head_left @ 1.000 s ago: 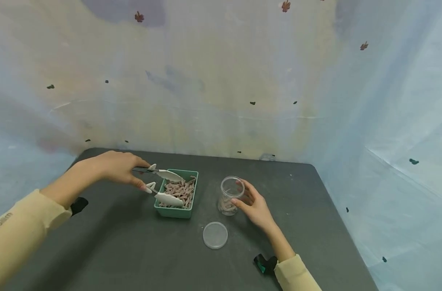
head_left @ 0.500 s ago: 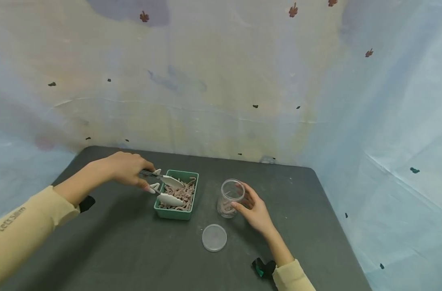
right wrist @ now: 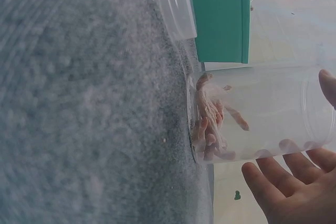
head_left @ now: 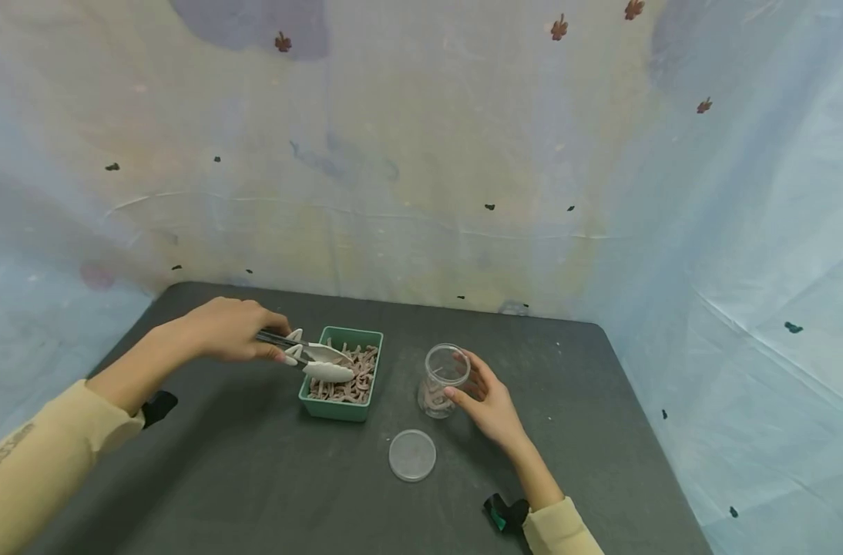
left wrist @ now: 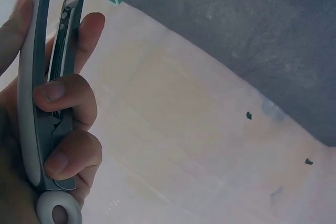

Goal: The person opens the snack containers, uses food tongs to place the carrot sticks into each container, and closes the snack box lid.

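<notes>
I see the left hand curled round tongs over the green tub, the right hand gripping a transparent jar across a tabletop gap rightward, and, only at left wrist, the handle ring.

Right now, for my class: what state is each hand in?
Left hand: closed, holding the tongs.
Right hand: holding the jar between thumb and fingers.

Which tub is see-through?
The round jar held by the right hand. It's clear, while the rectangular box is solid green.
</notes>
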A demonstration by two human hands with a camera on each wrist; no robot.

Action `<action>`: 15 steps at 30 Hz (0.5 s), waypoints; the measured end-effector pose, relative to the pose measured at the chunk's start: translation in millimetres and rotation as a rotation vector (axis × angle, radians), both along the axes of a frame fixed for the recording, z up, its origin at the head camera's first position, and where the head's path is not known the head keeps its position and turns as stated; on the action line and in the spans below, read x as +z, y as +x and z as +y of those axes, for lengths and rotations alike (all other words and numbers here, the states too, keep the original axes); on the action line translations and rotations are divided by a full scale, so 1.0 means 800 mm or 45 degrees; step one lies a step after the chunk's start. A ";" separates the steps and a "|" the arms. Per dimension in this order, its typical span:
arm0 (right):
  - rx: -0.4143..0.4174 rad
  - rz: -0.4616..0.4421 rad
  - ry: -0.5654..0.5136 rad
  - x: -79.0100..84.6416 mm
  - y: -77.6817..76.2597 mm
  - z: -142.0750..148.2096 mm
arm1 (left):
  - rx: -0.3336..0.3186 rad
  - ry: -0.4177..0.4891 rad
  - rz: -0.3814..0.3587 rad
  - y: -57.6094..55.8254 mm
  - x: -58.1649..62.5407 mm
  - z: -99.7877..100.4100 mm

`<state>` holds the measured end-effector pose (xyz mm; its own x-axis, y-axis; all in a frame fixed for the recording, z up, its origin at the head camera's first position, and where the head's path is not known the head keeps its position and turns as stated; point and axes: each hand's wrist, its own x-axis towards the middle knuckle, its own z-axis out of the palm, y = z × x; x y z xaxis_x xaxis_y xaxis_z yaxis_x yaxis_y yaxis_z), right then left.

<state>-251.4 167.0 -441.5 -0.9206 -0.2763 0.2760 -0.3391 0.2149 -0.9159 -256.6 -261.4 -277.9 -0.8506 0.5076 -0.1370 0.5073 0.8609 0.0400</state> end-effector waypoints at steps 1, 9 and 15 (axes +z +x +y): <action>-0.001 0.002 -0.003 0.000 0.000 0.000 | 0.001 0.005 0.006 0.001 -0.001 -0.001; -0.007 -0.005 0.002 0.001 0.001 0.001 | 0.047 0.063 0.024 0.015 -0.006 -0.008; 0.007 0.010 -0.007 0.000 0.001 0.002 | 0.096 0.120 0.032 0.021 -0.014 -0.015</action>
<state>-250.6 168.6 -441.5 -0.9168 -0.2802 0.2844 -0.3473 0.2082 -0.9144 -239.6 -273.1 -289.3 -0.8896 0.4514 -0.0698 0.4429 0.8898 0.1103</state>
